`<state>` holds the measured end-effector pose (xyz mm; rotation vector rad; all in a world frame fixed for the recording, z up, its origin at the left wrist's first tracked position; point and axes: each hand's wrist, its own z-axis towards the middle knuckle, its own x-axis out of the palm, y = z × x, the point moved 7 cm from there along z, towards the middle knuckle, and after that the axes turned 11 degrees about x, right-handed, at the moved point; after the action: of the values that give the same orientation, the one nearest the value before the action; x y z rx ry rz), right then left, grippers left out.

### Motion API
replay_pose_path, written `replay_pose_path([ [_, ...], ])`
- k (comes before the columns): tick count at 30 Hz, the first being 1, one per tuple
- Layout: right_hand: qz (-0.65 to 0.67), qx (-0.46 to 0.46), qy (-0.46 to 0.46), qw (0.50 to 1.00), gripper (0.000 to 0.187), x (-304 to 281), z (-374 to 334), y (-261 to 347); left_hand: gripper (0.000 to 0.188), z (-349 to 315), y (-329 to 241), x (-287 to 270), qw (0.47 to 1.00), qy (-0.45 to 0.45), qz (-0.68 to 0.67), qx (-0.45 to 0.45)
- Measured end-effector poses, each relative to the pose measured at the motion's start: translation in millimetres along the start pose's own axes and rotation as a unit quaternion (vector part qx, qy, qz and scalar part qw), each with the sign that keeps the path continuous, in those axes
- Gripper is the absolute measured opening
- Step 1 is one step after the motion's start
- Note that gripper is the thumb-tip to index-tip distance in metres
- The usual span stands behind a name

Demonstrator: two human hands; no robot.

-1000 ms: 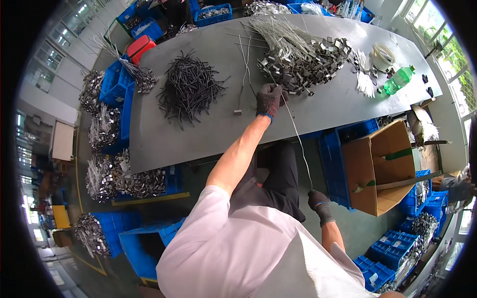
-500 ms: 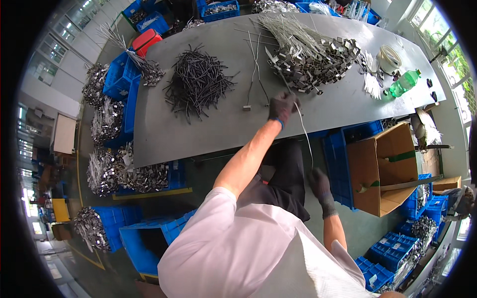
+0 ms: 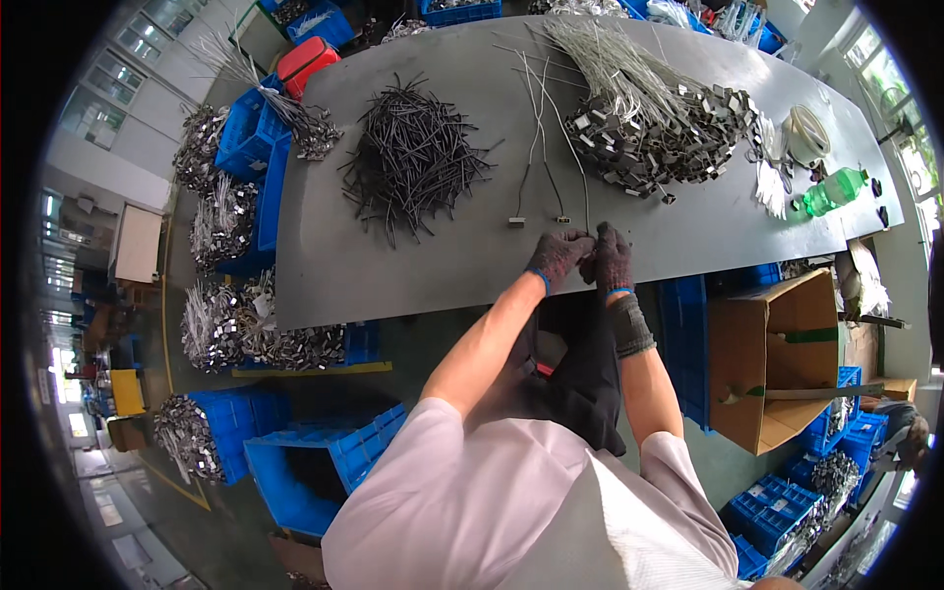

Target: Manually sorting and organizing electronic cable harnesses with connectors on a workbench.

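Observation:
At the table's front edge my two gloved hands meet. My left hand (image 3: 559, 258) is closed in a pinch on a thin white wire (image 3: 573, 147), whose length runs up across the table. My right hand (image 3: 614, 258) is closed beside it at the wire's lower end; that end is hidden in the gloves. Just left of this wire lie two more wires (image 3: 532, 138) with dark sleeves on their lower parts, ending in small metal-cased blocks (image 3: 517, 222). Further left is a heap of short black tubes (image 3: 413, 152). A large bundle of wires with metal-cased blocks (image 3: 669, 138) lies at the back right.
The grey table (image 3: 393, 280) curves around in front of me. White strips (image 3: 770, 187), a tape roll (image 3: 808, 136) and a green bottle (image 3: 836, 192) sit at its right. Blue crates (image 3: 258, 138) full of parts line the left; a cardboard box (image 3: 737, 364) stands at right.
My right hand has risen from below the table edge to meet my left hand. My left hand has come slightly nearer. The wire now lies up the table rather than hanging down.

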<state>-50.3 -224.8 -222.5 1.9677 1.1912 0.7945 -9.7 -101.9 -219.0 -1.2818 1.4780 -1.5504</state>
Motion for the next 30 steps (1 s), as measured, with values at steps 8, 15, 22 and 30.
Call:
replay_pose_path([
  [8,-0.386,-0.244,-0.347,0.819,0.054,-82.6,36.4,84.9,0.046,140.0,-53.0,-141.7,0.836,-0.067,0.544,0.033],
  [15,-0.482,-0.155,-0.218,0.834,0.071,-107.2,156.8,93.7,0.043,175.7,6.4,-230.0,0.765,-0.089,0.637,-0.034],
  [22,-0.525,-0.057,-0.177,0.831,0.041,-123.4,137.1,58.1,0.023,99.3,41.6,-227.9,0.671,-0.086,0.736,-0.017],
  [30,-0.263,-0.072,0.051,0.961,0.021,-167.6,-7.3,-35.6,0.028,61.2,16.7,-247.6,0.719,-0.168,0.672,-0.064],
])
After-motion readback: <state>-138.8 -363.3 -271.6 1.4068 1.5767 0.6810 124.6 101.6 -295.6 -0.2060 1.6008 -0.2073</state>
